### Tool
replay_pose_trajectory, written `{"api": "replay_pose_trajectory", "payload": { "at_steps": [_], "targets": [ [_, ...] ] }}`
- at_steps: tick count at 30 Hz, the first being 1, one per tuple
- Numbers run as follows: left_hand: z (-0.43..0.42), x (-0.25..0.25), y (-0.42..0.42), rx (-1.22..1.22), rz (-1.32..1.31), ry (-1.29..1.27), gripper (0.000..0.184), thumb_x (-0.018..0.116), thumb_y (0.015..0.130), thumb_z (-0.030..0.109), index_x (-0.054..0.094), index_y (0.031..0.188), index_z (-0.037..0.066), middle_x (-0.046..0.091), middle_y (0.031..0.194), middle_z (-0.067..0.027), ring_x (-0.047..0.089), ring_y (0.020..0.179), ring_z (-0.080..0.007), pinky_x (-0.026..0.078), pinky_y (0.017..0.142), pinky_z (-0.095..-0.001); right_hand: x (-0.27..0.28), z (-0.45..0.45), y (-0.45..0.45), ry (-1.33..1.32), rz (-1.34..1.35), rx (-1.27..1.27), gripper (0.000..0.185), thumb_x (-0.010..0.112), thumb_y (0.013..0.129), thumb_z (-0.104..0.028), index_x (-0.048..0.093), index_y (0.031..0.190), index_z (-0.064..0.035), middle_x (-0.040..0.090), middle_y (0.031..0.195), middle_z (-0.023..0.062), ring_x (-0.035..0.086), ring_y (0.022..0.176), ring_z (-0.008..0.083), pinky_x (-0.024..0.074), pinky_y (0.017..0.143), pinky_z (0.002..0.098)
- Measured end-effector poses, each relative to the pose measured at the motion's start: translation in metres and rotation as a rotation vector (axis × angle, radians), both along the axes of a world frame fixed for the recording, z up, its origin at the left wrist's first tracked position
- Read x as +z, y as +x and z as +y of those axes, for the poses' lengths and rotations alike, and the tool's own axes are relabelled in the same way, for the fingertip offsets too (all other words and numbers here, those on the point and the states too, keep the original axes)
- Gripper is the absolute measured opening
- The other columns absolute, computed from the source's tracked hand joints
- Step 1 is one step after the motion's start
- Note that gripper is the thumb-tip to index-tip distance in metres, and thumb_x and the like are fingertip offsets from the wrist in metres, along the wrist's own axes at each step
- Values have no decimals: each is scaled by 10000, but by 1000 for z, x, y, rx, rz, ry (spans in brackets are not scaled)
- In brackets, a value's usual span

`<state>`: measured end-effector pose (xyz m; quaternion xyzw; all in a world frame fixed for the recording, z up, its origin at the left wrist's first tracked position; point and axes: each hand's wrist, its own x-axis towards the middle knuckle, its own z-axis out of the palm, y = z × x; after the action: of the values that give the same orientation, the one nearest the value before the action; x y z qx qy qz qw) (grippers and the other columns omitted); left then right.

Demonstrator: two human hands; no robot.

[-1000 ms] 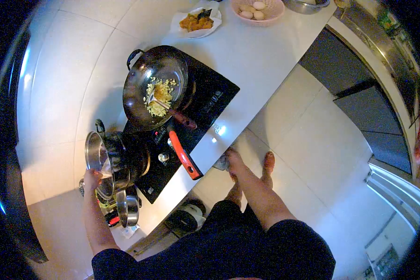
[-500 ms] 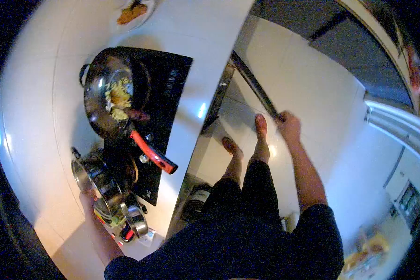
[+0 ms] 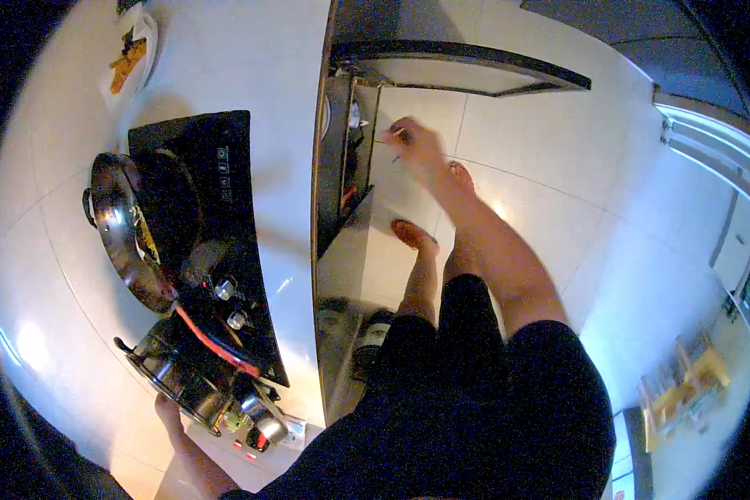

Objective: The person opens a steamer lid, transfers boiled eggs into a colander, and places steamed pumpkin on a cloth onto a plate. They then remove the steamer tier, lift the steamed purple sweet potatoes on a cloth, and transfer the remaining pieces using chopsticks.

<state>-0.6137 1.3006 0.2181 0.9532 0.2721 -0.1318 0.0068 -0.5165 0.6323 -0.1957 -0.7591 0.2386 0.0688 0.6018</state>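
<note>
My right hand, blurred by motion, hovers before an open lower cabinet; its fingers look loosely parted, with nothing visible in them. The cabinet's dark-edged door stands swung out above that hand. Down at the left, my left hand is at the side of a steel pot, its fingers mostly hidden; whether it grips the pot or rests on the counter I cannot tell. A frying pan with a red and black handle sits tilted in view on the black cooktop, yellowish food showing inside.
A plate of browned food stands on the white counter at upper left. A small steel pan lies beside the pot. Below are my feet on the tiled floor, and a yellowish item is at far right.
My right hand has let go of the door's edge and moved left to the cabinet opening. The door has swung further out. My view has shifted, so the cooktop appears lower and further left.
</note>
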Motion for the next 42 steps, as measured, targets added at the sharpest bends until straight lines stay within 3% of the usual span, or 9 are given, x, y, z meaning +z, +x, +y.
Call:
{"api": "replay_pose_trajectory", "payload": {
  "at_steps": [5, 7, 16, 25, 34, 36, 39, 40, 42],
  "targets": [
    [6, 9, -2, -58, 89, 118, 182, 553, 772, 126, 501, 630, 27, 509, 577, -15, 413, 550, -86, 369, 491, -263, -171, 138, 85, -513, -127, 140, 329, 522, 806, -344, 584, 889, -32, 618, 837, 145, 599, 764, 269, 466, 674, 377],
    [-18, 12, 0, -58, 76, 93, 133, 547, 774, 104, 538, 667, 25, 525, 589, -23, 429, 565, -89, 385, 525, -253, -165, 149, 106, -71, 185, -148, 301, 524, 799, -314, 581, 886, -32, 617, 865, 146, 597, 785, 280, 468, 681, 375],
    [-20, -4, -19, -78, -74, 82, 99, 521, 742, 33, 596, 793, -7, 582, 645, -53, 515, 581, -126, 415, 558, -248, -141, 146, 98, -366, 142, 117, 260, 532, 775, -257, 568, 868, -17, 611, 884, 159, 588, 811, 304, 463, 690, 374],
    [7, -5, -32, 110, -201, -244, 52, 538, 712, 54, 489, 704, 39, 475, 543, -43, 496, 494, -119, 411, 435, -280, -49, 89, 87, -648, -189, 346, 222, 540, 751, -201, 554, 849, -2, 605, 903, 172, 579, 837, 328, 458, 699, 372],
    [24, -20, -23, 85, -257, -317, 79, 576, 649, 70, 525, 634, 12, 538, 549, -81, 510, 456, -158, 417, 446, -302, 63, -36, -127, -473, 102, 41, 216, 521, 680, -163, 524, 749, 41, 567, 715, 215, 548, 651, 325, 437, 615, 396],
    [-36, 15, -13, -275, -190, 4, 96, 590, 639, 88, 533, 632, 11, 554, 556, -102, 523, 455, -183, 419, 449, -315, 106, -77, -167, -96, 202, -188, 213, 530, 674, -166, 533, 788, 15, 550, 696, 143, 536, 612, 256, 445, 565, 377],
    [-15, 6, -10, -148, -179, -124, 122, 609, 629, 110, 541, 632, 8, 560, 575, -124, 548, 495, -236, 429, 483, -339, 97, -157, -230, 9, 32, -393, 236, 542, 684, -166, 525, 851, -1, 548, 774, 105, 533, 606, 212, 450, 525, 358],
    [-13, 5, -14, -173, -213, -103, 122, 611, 626, 110, 545, 637, 8, 561, 583, -129, 552, 514, -247, 432, 496, -343, 161, -153, -226, 473, 40, -769, 237, 543, 693, -166, 520, 862, -1, 546, 795, 98, 534, 618, 203, 449, 525, 346],
    [-11, 4, -17, -218, -245, -53, 124, 616, 621, 110, 551, 647, 8, 564, 598, -137, 562, 552, -268, 438, 522, -350, 204, -172, -218, 518, 51, -889, 223, 544, 712, -152, 515, 871, 2, 551, 796, 88, 537, 624, 196, 447, 516, 321]
  ]
}}
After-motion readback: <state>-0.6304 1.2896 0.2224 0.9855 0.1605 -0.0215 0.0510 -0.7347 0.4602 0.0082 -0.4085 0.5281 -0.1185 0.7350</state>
